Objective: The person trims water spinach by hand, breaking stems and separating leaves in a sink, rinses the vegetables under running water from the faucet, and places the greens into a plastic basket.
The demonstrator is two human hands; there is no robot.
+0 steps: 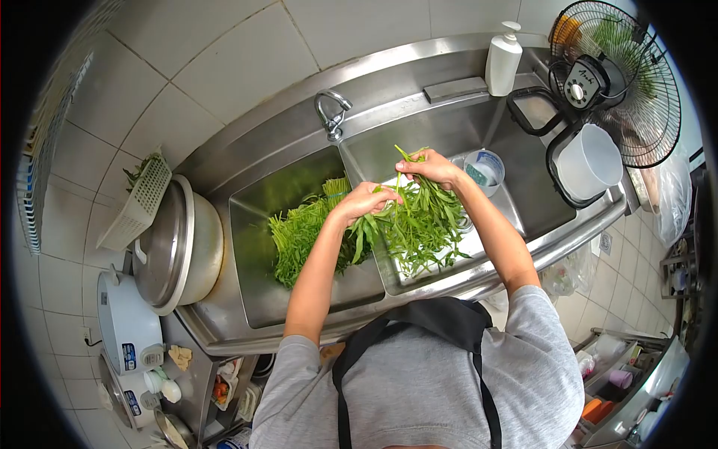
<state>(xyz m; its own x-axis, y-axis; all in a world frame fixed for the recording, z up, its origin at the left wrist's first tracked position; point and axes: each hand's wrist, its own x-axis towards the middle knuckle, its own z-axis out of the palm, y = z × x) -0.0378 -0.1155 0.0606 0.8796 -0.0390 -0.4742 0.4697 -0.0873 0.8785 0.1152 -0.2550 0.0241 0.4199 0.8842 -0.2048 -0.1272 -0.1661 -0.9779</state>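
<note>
Over the double sink's right basin [523, 202], my right hand [432, 168] pinches the upper stems of long, narrow-leaved greens [422, 224] that look like water spinach. My left hand [370, 200] is closed on a stem of the same greens, just left of and lower than the right hand, above the divider. Leaves hang below both hands and hide part of the basin floor. Bundled greens [307, 239] with cut stems lie in the left basin [254, 299]. Beside my right wrist stands a clear round tub [485, 170] with something blue and white inside.
A faucet [333, 120] rises behind the divider. A white pump bottle [504, 60], a black fan [621, 82] and a translucent bucket [589, 161] stand to the right. To the left are a large lidded pot [198, 239] and a white basket [138, 206].
</note>
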